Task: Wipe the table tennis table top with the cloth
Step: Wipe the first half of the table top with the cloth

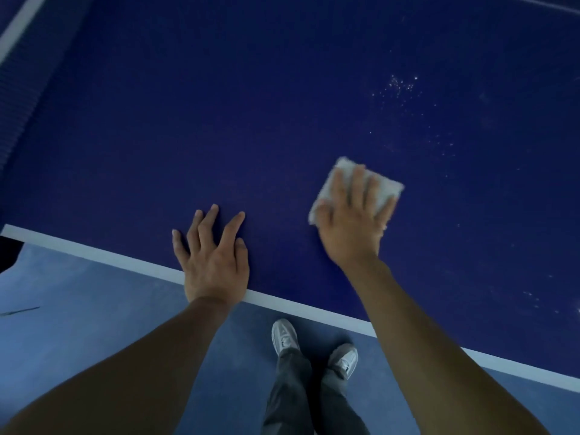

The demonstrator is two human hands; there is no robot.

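White folded cloth [387, 189] flat on blue desk [251, 120], near front edge, roughly square, turned diamond-wise, one corner pointing away; long axis unclear. Right hand [351, 221] pressed flat on cloth, fingers spread, arm reaching forward. Left hand [213, 255] splayed flat on desk, heel over white edge line [94, 251]. White specks [398, 86] beyond cloth.

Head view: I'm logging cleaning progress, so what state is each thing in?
table top: white specks scattered on its right part.
cloth: flat on the table top, under the right hand.
right hand: fingers straight, pressing the cloth.
left hand: flat, fingers spread, resting on the table top near its white edge.
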